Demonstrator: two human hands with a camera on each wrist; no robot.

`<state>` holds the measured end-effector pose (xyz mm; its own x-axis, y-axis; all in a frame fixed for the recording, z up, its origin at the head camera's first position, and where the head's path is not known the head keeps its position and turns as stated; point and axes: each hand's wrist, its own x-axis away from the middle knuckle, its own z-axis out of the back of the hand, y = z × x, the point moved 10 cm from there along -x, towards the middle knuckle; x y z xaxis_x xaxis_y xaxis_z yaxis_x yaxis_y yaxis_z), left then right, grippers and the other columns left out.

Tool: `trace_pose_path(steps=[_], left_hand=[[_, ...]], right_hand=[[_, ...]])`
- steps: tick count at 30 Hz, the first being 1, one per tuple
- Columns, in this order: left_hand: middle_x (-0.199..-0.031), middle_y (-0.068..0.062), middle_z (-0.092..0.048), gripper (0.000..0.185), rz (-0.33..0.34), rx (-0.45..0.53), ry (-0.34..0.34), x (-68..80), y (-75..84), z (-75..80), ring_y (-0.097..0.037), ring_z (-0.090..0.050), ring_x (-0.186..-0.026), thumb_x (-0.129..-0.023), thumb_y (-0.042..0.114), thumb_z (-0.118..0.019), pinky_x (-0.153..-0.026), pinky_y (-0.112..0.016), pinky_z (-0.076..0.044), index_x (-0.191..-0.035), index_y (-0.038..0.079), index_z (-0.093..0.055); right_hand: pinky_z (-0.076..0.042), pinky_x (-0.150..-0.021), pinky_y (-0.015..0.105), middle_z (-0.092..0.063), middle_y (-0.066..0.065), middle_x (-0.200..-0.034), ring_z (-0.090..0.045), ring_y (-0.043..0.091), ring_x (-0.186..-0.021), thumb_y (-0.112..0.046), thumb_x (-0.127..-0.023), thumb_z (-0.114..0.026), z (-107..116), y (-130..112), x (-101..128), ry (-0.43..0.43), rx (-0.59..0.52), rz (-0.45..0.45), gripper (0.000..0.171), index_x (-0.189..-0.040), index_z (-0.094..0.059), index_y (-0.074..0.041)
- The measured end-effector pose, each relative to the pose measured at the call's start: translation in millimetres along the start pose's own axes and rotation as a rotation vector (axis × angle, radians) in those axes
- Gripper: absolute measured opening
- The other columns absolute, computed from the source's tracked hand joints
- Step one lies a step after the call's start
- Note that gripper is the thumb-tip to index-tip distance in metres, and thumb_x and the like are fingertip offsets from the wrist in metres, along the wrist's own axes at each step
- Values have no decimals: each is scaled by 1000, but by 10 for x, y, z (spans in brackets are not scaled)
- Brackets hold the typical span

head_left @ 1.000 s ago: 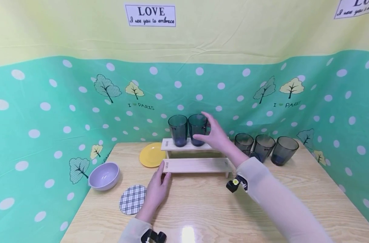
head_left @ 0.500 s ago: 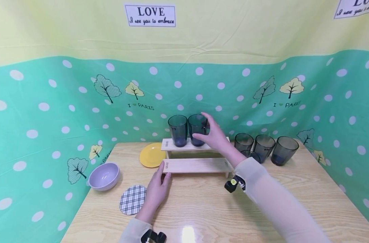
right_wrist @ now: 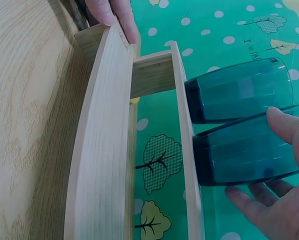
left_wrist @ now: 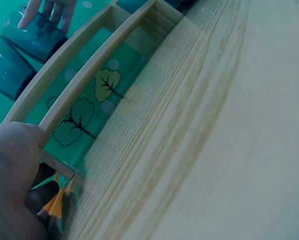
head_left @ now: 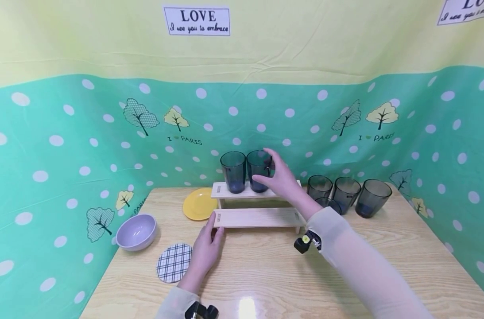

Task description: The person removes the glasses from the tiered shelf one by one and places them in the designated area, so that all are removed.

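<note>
A two-tier wooden shelf rack stands at the back of the table. My left hand grips its lower left end, one finger on the board and the thumb at the front edge. On the upper tier, two dark tinted drinking glasses stand upright, side by side. My right hand reaches round the right-hand glass, thumb in front and fingers behind. The left-hand glass is untouched. In the right wrist view, the thumb lies against the held glass, with the other fingers around its far side.
Several more tinted glasses stand at the right of the rack, partly behind my right forearm. A yellow plate lies at the rack's left. Further left are a lilac bowl and a checked round coaster. A polka-dot cloth hangs behind.
My right wrist and forearm have shifted very slightly to the left. Both hands keep their places, and the glasses and rack have not moved.
</note>
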<state>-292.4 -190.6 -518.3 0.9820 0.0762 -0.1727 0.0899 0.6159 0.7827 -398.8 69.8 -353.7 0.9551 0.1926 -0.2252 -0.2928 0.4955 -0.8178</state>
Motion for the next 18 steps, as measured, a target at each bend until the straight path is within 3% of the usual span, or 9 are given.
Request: trace_pose_path(steps=[10,18], left_hand=[[-167,-29,-46,68,-5,-3,3,-3,-12,-3,-49,-46,-152,-117,33,-58,-127,-64,-35,-176,13,-30],[-167,-29,-46,68,-8,-4,3,-7,-14,-2,-49,-46,-152,-117,33,-58,-127,-63,-35,-176,13,-30]], right_hand=[[-48,-118,63,-32,10,-179,-42,40,-157,-39,-98,-88,34,21,22,33,8,2,96,-174,-31,-31],[-44,-122,63,-34,8,-178,-38,37,-159,-40,-96,-90,77,16,80,48,9,1,96,-173,-33,-32]])
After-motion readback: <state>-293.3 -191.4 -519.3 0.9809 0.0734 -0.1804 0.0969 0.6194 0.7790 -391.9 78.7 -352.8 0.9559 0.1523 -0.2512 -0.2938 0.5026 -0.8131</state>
